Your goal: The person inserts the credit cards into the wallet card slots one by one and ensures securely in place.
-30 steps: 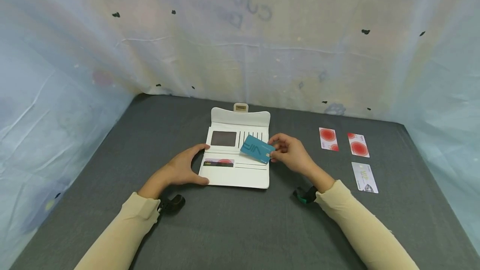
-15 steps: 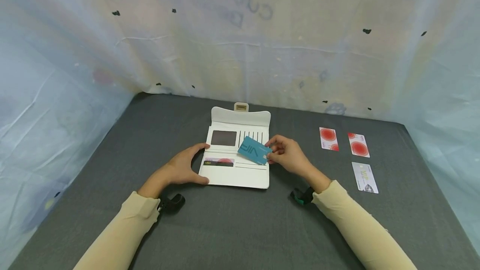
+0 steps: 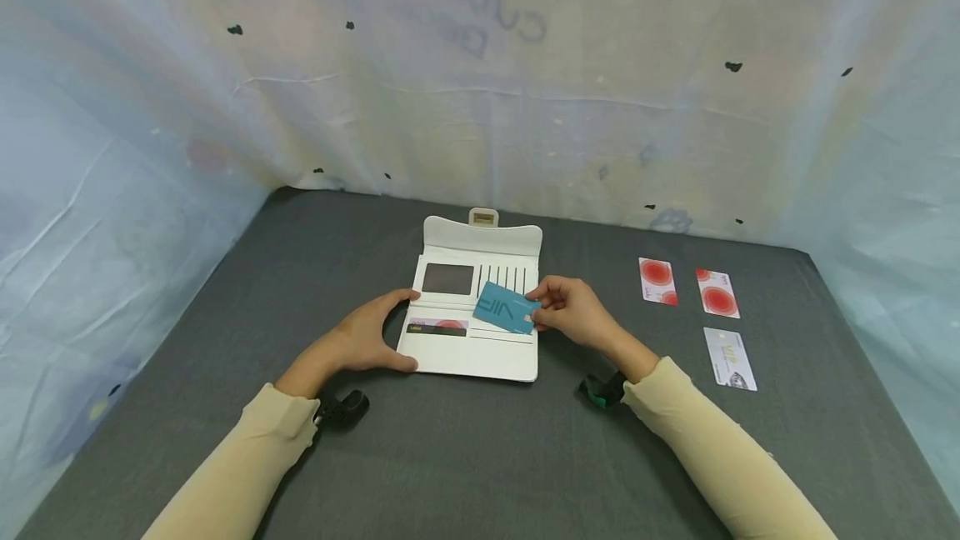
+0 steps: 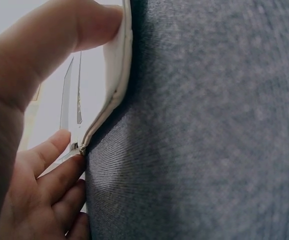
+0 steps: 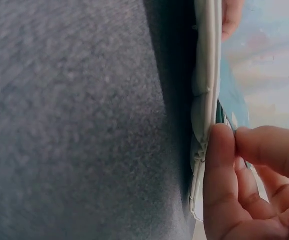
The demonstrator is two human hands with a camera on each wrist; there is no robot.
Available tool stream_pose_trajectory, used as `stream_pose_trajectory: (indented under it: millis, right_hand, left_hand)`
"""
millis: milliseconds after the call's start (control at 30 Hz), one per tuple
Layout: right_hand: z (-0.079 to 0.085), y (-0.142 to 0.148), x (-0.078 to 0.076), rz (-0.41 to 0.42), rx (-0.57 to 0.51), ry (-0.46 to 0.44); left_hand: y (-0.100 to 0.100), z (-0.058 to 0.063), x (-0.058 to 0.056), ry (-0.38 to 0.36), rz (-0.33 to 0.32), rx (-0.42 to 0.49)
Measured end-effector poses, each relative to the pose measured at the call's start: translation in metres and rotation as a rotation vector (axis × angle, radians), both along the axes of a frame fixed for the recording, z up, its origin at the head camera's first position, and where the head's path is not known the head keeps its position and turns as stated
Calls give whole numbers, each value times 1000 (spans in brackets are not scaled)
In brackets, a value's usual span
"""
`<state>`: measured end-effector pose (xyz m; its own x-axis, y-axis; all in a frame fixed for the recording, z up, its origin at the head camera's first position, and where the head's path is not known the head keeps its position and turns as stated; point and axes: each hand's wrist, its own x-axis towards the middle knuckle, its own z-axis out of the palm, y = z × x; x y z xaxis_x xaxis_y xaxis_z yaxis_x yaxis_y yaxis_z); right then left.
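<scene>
A white wallet lies unfolded on the dark cloth, its flap and clasp at the far side. My left hand is spread at its left edge; in the left wrist view the thumb rests on the wallet and the fingertips touch near the fold. My right hand pinches a blue card by its right end, thumb against fingers. The card is tilted over the wallet's lower card slots. Whether its edge sits inside a slot cannot be told. Another card is tucked in the lower left pocket.
To the right lie two red-and-white cards and a silver VIP card. A dark window pocket and several slots are in the wallet's upper half. A pale curtain surrounds the table's back and sides.
My right hand has brought the blue card slightly left and down over the wallet, and the card's slant has lessened a little. The left hand and the wallet stay in place.
</scene>
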<state>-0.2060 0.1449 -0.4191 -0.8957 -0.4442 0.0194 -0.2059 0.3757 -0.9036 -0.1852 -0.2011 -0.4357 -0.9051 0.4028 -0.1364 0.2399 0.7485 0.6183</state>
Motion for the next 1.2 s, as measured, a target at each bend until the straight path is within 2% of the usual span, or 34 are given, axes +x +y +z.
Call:
stream_pose_trajectory:
  millis: [933, 1200]
  right_hand:
    - [4, -2, -6, 71, -13, -40]
    - [4, -2, -9, 89, 15, -28]
  left_hand:
    - [-1, 0, 0, -2, -1, -2]
    - [0, 3, 0, 1, 1, -4]
